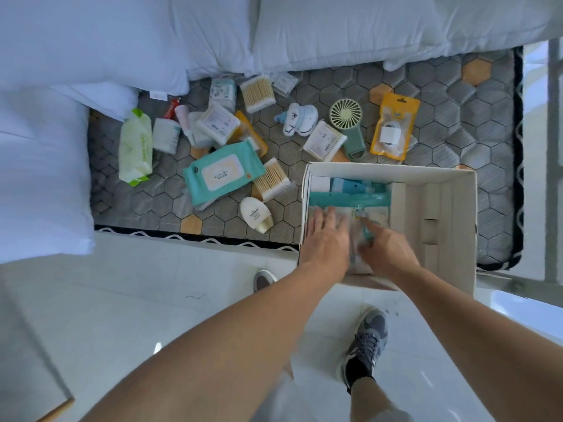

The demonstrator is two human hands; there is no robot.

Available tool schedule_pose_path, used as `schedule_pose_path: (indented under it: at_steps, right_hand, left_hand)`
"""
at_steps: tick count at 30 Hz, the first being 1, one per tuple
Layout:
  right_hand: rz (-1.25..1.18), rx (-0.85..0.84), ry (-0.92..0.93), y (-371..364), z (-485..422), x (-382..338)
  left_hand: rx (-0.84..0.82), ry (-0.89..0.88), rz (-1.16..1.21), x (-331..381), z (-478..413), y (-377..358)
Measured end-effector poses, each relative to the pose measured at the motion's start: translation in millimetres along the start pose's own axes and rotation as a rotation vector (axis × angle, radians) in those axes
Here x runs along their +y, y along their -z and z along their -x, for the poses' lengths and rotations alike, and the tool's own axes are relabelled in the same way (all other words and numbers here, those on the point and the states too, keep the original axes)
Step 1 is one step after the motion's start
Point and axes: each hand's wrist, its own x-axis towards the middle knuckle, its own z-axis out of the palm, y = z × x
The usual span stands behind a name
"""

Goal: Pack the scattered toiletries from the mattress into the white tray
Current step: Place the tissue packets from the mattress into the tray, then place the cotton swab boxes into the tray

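The white tray [441, 175] sits at the mattress's near right edge. Both my hands are inside its left half. My left hand [327, 239] lies flat with straight fingers on a clear plastic packet [355, 229]. My right hand [385, 249] touches the same packet, index finger stretched out. Teal packs [350, 197] lie behind it in the tray. On the mattress [457, 123] lie a teal wipes pack [224, 173], a green wipes pack [135, 146], two cotton swab boxes [257, 92] [271, 179], a white bottle [256, 214], a green fan [347, 123] and a yellow pouch [394, 126].
White pillows [335, 28] line the far side and a white duvet [39, 178] covers the left. I stand on a white tiled floor [182, 284], my shoe [365, 339] beside the mattress edge. The tray's right half holds cardboard dividers [432, 220].
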Motion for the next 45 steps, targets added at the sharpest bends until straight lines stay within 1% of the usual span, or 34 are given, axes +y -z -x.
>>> schedule_pose_path:
  at_steps: [2, 4, 5, 7, 9, 11, 13, 15, 17, 18, 20, 22, 24, 27, 30, 32, 34, 37, 42, 44, 45]
  right_hand:
    - [-0.048, 0.089, 0.002, 6.4, 5.8, -11.2]
    - [-0.022, 0.172, 0.014, 14.6, 7.2, -25.0]
    - [0.002, 0.212, 0.019, 19.3, 6.4, -31.8]
    - [0.039, 0.276, 0.02, 29.1, 2.0, -44.6]
    - [0.045, 0.337, 0.026, 40.2, -2.2, -59.3]
    - [0.016, 0.409, 0.052, 50.3, -4.4, -78.7]
    - [-0.019, 0.477, 0.102, 57.6, -4.0, -103.2]
    - [-0.046, 0.528, 0.171, 59.1, -5.1, -129.3]
    - [-0.056, 0.553, 0.25, 54.7, -8.2, -154.6]
    - [-0.04, 0.559, 0.289, 50.4, -10.7, -166.1]
    - [0.001, 0.552, 0.363, 37.6, -16.4, -187.0]
    - [0.032, 0.499, 0.421, 21.2, -23.1, -202.5]
    - [0.062, 0.411, 0.438, 3.4, -30.0, -213.0]
    - [0.117, 0.251, 0.359, -19.0, -39.5, -223.6]
    - [0.167, 0.044, 0.196, -37.7, -46.9, -225.9]
    - [0.159, -0.037, 0.094, -48.7, -53.4, -223.3]
    - [0.131, -0.031, 0.041, -57.9, -60.0, -221.2]
    - [0.064, 0.046, 0.002, -69.2, -69.9, -220.2]
    - [-0.058, 0.109, -0.097, -88.0, -94.9, -223.8]
    - [-0.095, 0.152, -0.164, -91.1, -105.4, -226.6]
    - [-0.086, 0.178, -0.198, -90.7, -109.9, -227.9]
  left_hand:
    - [0.199, -0.126, 0.134, -2.0, 5.7, 11.7]
    - [0.428, -0.226, 0.258, -8.1, 8.6, 26.8]
    - [0.541, -0.252, 0.28, -13.4, 8.6, 35.3]
    - [0.705, -0.235, 0.282, -31.9, 5.1, 53.0]
    - [0.77, -0.137, 0.321, -59.7, -0.8, 70.8]
    - [0.725, 0.074, 0.401, -94.0, -6.6, 83.4]
    - [0.592, 0.387, 0.563, -131.1, -9.6, 90.9]
    - [0.471, 0.712, 0.861, -169.2, -11.1, 93.5]
    - [0.369, 0.955, 1.3, -199.9, -11.5, 96.7]
    - [0.322, 1.02, 1.512, -210.0, -11.3, 97.9]
    - [0.26, 1.059, 1.801, -222.9, -17.2, 94.9]
    - [0.256, 1.032, 1.994, -227.3, -28.0, 90.2]
    - [0.269, 1.013, 2.138, -227.9, -39.1, 87.2]
    - [0.255, 0.987, 2.218, -228.9, -48.7, 83.8]
    - [0.264, 0.912, 2.232, -231.2, -49.7, 80.1]
    - [0.298, 0.902, 2.232, -235.1, -48.0, 76.4]
    - [0.34, 0.921, 2.224, -242.5, -42.9, 71.3]
    - [0.386, 0.927, 2.162, -263.4, -27.9, 61.4]
    - [0.45, 0.883, 2.172, -313.0, 0.4, 46.8]
    - [0.46, 0.902, 2.073, -326.7, 4.1, 46.0]
    - [0.456, 0.943, 1.971, -330.5, 3.6, 47.8]
